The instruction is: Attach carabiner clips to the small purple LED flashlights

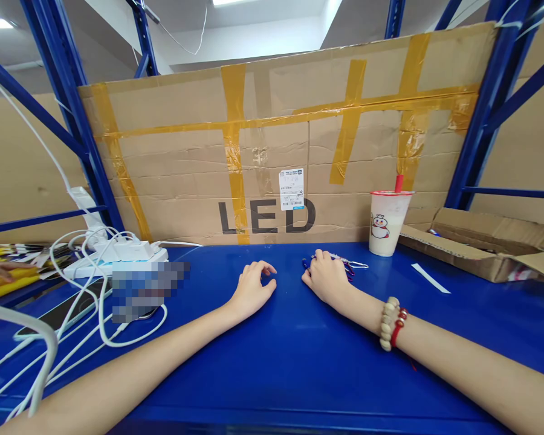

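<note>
My left hand (252, 291) rests on the blue tabletop (272, 368), fingers loosely curved, thumb apart from them, nothing held. To its right, my right hand (327, 277) lies palm down with its fingers curled over a small dark blue and purple beaded string (350, 269). A thin whitish loop (359, 265) sticks out from the string to the right of the hand. The fingers and palm cover most of this string. Around my right wrist are a pale wooden bead bracelet (387, 324) and a red one (398, 329).
A milky drink cup (388, 225) with a red straw stands behind right, near an open cardboard box (469, 248) and a white strip (430, 278). Left are a power strip (131, 257), tangled white cables (100, 302) and a phone (63, 308). Another person's hand (0, 273) shows far left.
</note>
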{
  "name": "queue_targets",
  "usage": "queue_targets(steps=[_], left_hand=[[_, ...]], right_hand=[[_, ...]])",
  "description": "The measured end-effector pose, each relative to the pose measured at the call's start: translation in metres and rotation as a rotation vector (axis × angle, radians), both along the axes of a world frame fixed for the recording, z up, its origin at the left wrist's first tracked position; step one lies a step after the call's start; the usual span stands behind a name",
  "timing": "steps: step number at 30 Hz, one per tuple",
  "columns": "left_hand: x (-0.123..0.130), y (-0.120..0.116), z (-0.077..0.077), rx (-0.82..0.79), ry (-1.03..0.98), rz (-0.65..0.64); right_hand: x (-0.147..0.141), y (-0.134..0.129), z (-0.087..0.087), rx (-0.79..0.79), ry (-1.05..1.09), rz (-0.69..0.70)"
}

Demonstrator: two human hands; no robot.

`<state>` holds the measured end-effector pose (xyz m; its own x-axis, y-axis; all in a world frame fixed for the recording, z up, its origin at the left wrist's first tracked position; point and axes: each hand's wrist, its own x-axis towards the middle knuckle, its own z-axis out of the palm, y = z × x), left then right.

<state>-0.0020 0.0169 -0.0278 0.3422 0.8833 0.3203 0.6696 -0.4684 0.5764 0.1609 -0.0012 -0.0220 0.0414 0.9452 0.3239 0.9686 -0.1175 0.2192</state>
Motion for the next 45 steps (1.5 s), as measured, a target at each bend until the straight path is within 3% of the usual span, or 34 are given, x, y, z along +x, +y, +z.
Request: queue_targets(steps=[5, 10, 14, 21, 32, 36, 39, 45], left_hand=[[-0.001, 0.001, -0.001, 0.016, 0.001, -0.005], [-0.001, 0.001, -0.002, 0.019, -0.013, -0.007], [0.0, 0.002, -0.002, 0.016, -0.017, -0.003], [-0.001, 0.001, -0.002, 0.025, -0.02, -0.017], [-0.001, 0.0, 0.0, 0.048, -0.033, -0.018], [-0.002, -0.001, 0.0, 0.072, -0.031, -0.014], [-0.002, 0.0, -0.001, 0.074, -0.021, -0.026], [-0.001, -0.001, 0.0, 0.037, 0.069, -0.077]], right_hand=[[0.012, 0.007, -0.004, 0.095, -0.008, -0.086], [0.019, 0.014, -0.006, -0.086, 0.189, -0.313], [0.021, 0.015, -0.005, -0.137, 0.282, -0.309], [0.032, 0.02, -0.013, 0.014, 0.228, 0.016], [0.037, 0.029, -0.018, -0.008, 0.463, 0.758], [0.034, 0.026, -0.016, -0.029, 0.509, 0.925], [0.029, 0.021, -0.011, 0.029, 0.406, 0.831], [0.02, 0.011, -0.001, 0.153, 0.097, 0.323]])
